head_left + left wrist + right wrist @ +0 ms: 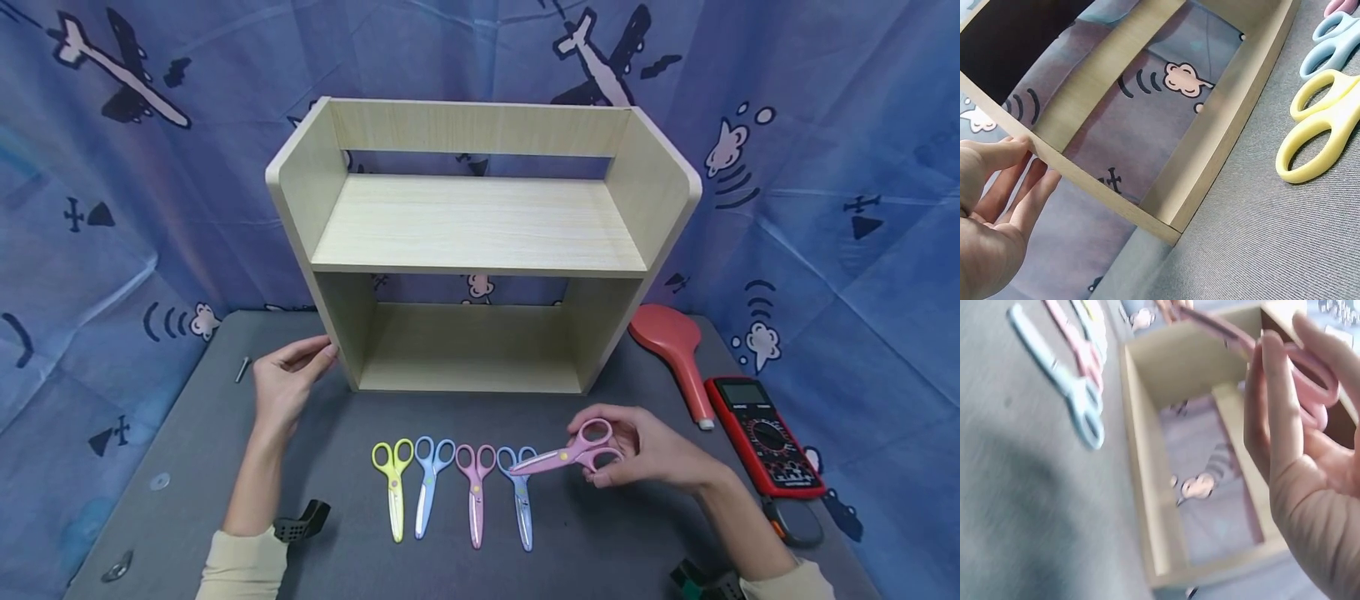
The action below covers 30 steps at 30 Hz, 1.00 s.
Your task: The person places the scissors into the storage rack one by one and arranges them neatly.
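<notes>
Pink scissors, pinched by right hand, aren't down; four scissors lie at six o'clock from shelf; left hand, loose-fingered, touches it.

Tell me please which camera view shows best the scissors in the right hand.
The head view: the scissors show there from tip to handles. The right wrist view shows them blurred, partly behind fingers; the left wrist view does not show them.
</notes>
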### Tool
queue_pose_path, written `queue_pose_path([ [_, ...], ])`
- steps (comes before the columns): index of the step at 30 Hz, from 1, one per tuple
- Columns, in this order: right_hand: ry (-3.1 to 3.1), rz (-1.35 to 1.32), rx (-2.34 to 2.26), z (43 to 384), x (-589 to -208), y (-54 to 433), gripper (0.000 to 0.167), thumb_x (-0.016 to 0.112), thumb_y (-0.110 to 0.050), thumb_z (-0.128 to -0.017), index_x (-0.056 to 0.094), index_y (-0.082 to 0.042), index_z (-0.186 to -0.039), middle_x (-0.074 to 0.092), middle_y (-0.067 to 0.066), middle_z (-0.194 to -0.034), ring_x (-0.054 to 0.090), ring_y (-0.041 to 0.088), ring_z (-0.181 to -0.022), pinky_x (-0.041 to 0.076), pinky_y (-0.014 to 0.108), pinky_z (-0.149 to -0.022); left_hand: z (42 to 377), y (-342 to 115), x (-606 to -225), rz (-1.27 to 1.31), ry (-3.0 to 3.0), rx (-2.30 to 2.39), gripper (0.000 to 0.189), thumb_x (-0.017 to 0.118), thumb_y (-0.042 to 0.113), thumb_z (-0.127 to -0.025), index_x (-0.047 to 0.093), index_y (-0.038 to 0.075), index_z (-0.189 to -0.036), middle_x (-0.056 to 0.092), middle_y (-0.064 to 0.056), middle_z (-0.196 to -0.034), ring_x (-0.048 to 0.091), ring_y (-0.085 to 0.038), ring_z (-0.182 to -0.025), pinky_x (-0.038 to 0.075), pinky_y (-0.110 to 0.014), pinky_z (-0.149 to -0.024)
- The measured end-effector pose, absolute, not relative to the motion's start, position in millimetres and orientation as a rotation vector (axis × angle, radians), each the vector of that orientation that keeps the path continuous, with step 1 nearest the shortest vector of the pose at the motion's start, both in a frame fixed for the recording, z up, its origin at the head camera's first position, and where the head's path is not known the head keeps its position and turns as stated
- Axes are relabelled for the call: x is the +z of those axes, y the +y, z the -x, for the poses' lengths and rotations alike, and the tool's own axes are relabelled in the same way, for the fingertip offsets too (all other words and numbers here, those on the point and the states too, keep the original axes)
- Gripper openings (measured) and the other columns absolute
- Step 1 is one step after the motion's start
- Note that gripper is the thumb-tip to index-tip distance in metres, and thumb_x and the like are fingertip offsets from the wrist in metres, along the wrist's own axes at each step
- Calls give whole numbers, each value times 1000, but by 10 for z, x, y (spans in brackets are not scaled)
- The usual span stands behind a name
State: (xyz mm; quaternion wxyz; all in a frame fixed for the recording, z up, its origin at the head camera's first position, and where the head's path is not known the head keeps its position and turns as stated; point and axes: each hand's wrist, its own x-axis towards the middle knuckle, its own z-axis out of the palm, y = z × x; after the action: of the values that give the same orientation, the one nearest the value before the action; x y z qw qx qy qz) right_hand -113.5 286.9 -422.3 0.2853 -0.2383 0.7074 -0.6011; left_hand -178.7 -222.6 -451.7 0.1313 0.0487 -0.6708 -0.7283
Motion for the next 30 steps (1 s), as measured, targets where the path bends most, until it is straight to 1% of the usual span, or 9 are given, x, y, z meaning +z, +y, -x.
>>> queue_pose_path([
  [4, 1888, 621, -1624, 1110, -4074, 2728, 49, 77, -3, -94, 55, 2, -138, 75, 13, -120, 81, 24, -96, 72, 32, -91, 1784, -2228, -4519, -147, -1941, -2123, 33, 85, 5, -95, 76, -10, -122, 84, 7, -99, 83, -8, -92, 70, -30, -92],
  [7, 1888, 608, -1654, 1088, -3974, 2636, 48, 77, -3, -95, 55, -2, -138, 73, 11, -125, 80, 21, -100, 71, 31, -95, 1783, -2228, -4518, -147, -1940, -2123, 33, 84, 5, -95, 76, -10, -123, 84, 7, -98, 83, -8, -92, 71, -30, -91],
  [10, 1888, 616, -1689, 1072, -3863, 2551, 49, 76, -3, -96, 56, -3, -140, 71, 8, -131, 79, 19, -105, 70, 28, -97, 1783, -2226, -4517, -145, -1939, -2122, 33, 84, 5, -95, 76, -11, -123, 84, 7, -98, 83, -8, -92, 70, -30, -91],
  [15, 1859, 640, -1713, 1058, -3643, 2418, 51, 77, -3, -95, 57, -4, -142, 68, 9, -137, 79, 21, -111, 70, 29, -99, 1785, -2225, -4523, -140, -1935, -2121, 33, 84, 5, -95, 76, -11, -123, 83, 6, -99, 83, -9, -93, 70, -30, -92],
  [19, 1832, 712, -1725, 1064, -3459, 2310, 51, 77, -3, -95, 58, -3, -142, 66, 12, -137, 78, 22, -111, 70, 29, -100, 1781, -2224, -4524, -138, -1935, -2122, 33, 84, 6, -95, 76, -11, -123, 83, 6, -99, 83, -9, -93, 70, -30, -92],
  [21, 1832, 752, -1731, 1080, -3363, 2254, 50, 77, -3, -95, 60, -4, -142, 66, 11, -136, 77, 20, -111, 69, 28, -99, 1777, -2226, -4525, -144, -1929, -2132, 34, 84, 6, -95, 75, -11, -123, 83, 6, -99, 83, -9, -93, 70, -29, -92],
  [24, 1850, 805, -1745, 1127, -3217, 2174, 51, 78, -1, -94, 61, -5, -142, 69, 10, -136, 77, 22, -113, 69, 28, -100, 1773, -2228, -4528, -153, -1926, -2144, 33, 84, 6, -95, 75, -10, -124, 84, 6, -99, 83, -8, -93, 70, -27, -91],
  [30, 1966, 877, -1798, 1301, -2931, 1996, 53, 80, 4, -92, 62, 1, -143, 74, 10, -130, 77, 22, -110, 70, 24, -95, 1774, -2229, -4535, -154, -1929, -2146, 33, 83, 6, -96, 75, -9, -124, 84, 6, -99, 83, -8, -92, 70, -25, -90],
])
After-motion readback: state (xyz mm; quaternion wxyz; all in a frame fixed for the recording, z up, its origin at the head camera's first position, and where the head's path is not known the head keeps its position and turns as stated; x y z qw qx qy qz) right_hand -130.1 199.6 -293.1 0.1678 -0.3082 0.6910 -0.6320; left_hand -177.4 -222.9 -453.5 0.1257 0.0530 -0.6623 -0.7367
